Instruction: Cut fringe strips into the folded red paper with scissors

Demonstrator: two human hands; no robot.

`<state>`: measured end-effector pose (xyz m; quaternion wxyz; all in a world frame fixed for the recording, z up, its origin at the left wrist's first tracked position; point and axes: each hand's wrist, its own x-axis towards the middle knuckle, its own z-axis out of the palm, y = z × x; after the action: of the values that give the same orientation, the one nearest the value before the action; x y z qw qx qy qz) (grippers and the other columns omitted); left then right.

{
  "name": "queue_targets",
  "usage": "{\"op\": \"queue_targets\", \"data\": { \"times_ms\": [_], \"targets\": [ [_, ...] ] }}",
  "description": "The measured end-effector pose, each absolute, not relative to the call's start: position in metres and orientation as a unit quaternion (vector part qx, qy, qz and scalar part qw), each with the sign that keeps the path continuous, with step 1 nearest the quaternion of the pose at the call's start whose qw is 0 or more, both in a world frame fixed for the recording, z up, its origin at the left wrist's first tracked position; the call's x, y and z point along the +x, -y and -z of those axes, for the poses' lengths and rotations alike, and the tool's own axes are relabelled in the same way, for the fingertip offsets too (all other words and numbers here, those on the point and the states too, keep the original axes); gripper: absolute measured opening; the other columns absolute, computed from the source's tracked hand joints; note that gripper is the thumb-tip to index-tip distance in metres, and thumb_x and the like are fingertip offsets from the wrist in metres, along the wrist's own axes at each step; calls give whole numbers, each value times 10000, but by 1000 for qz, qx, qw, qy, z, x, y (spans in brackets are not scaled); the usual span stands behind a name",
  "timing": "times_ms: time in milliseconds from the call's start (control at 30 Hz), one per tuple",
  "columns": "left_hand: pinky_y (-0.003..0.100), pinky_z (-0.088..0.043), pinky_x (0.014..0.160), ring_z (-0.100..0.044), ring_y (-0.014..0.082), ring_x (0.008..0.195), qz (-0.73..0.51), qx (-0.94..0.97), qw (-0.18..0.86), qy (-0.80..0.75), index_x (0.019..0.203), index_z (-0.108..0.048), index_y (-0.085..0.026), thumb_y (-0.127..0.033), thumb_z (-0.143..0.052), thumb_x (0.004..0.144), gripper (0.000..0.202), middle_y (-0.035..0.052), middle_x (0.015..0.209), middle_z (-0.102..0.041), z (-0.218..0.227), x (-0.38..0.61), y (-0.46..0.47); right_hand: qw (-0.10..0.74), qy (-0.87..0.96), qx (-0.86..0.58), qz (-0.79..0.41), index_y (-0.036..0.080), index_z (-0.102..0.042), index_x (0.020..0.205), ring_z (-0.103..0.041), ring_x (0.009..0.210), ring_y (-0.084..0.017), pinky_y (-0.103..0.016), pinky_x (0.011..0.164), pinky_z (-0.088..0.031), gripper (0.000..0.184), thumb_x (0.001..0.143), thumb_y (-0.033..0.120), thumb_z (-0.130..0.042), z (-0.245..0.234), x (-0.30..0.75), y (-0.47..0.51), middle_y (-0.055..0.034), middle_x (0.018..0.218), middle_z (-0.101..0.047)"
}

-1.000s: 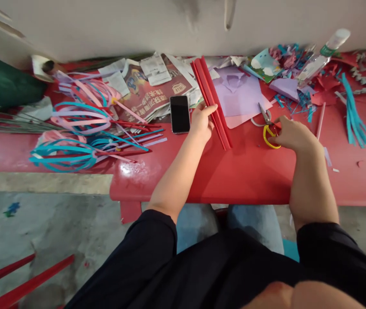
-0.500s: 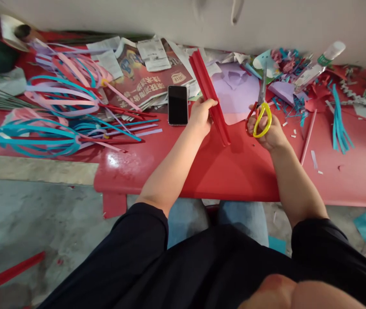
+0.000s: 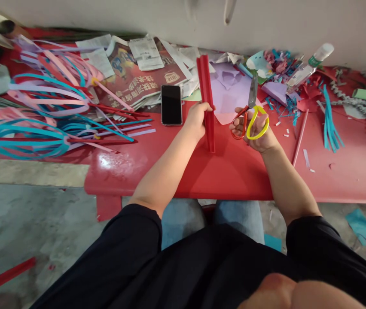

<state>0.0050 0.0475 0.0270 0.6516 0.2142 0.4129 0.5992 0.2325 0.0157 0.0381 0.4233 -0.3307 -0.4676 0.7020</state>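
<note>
The red desk spans the frame. Newspaper lies upper left of centre, paper lanterns at the left, purple paper above centre. The red paper, a long folded strip, stands near vertical at the centre, the left hand's fingers clamped on its middle. Just right of it, the right hand has its fingers curled about the handles of the scissors, blades toward the top. The phone lies left of the red paper.
</note>
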Motion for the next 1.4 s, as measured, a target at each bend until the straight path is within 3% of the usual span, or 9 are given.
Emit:
{"op": "queue_targets", "data": {
  "times_ms": [133, 333, 500, 633, 733, 833, 1000, 1233, 1400],
  "targets": [
    [294, -401, 577, -533, 121, 579, -554, 298, 660, -411, 842, -720, -191, -123, -812, 741, 153, -12, 681, -602, -32, 14, -35, 442, 454, -344, -692, 288, -731, 1316, -695, 794, -169, -313, 720, -656, 710, 818, 787, -814, -37, 225, -16, -8, 956, -704],
    [318, -414, 613, -551, 126, 599, -464, 428, 681, -371, 903, -804, -176, -237, -943, 810, 179, 17, 738, -669, -38, 27, -15, 432, 510, -371, -645, 299, -745, 1191, -738, 878, -230, -358, 689, -642, 703, 786, 872, -776, -31, 227, -16, -55, 1032, -769],
    [291, -490, 682, -623, 130, 689, -504, 392, 691, -338, 845, -811, -182, -232, -928, 804, 133, 24, 772, -707, -40, 23, -17, 403, 515, -389, -649, 239, -745, 885, -599, 580, -131, -280, 500, -523, 438, 706, 566, -976, -30, 251, -29, 8, 741, -677],
    [279, -411, 558, -506, 91, 564, -521, 347, 708, -328, 869, -806, -183, -213, -908, 821, 117, 4, 718, -665, -36, 21, -22, 545, 490, -474, -487, 233, -739, 888, -484, 492, -94, -253, 440, -414, 158, 771, 316, -807, -36, 252, -35, 27, 693, -651],
    [285, -443, 569, -549, 106, 571, -545, 328, 695, -334, 923, -806, -183, -246, -952, 815, 192, -11, 685, -645, -33, 22, -24, 609, 520, -496, -337, 242, -699, 872, -452, 453, -93, -250, 435, -375, 61, 841, 280, -735, -36, 240, -26, 49, 606, -602],
    [305, -545, 689, -660, 143, 660, -564, 315, 680, -346, 927, -801, -197, -256, -966, 792, 221, -5, 717, -694, -33, 26, -23, 506, 598, -509, -357, 236, -705, 951, -632, 578, -136, -300, 554, -535, 185, 917, 403, -777, -28, 224, -13, 8, 730, -697],
    [323, -604, 828, -763, 180, 856, -551, 314, 713, -300, 1042, -832, -203, -222, -962, 756, 315, 46, 971, -832, -38, 37, -9, 498, 486, -434, -572, 291, -590, 1288, -790, 868, -199, -387, 850, -687, 709, 742, 567, -947, -13, 203, -8, 15, 949, -770],
    [262, -455, 577, -611, 96, 623, -529, 333, 689, -367, 976, -829, -193, -184, -912, 772, 219, 39, 953, -809, -47, 38, -7, 512, 397, -368, -667, 294, -686, 1128, -606, 659, -124, -284, 568, -538, 619, 684, 561, -1025, -15, 202, -14, 54, 797, -622],
    [290, -478, 571, -583, 125, 628, -606, 253, 632, -411, 831, -695, -229, -428, -986, 810, 354, 9, 786, -694, -36, 19, -33, 454, 377, -284, -756, 287, -700, 1209, -520, 702, -131, -300, 622, -548, 865, 605, 861, -934, -31, 207, -11, 37, 839, -533]
  ]
}}
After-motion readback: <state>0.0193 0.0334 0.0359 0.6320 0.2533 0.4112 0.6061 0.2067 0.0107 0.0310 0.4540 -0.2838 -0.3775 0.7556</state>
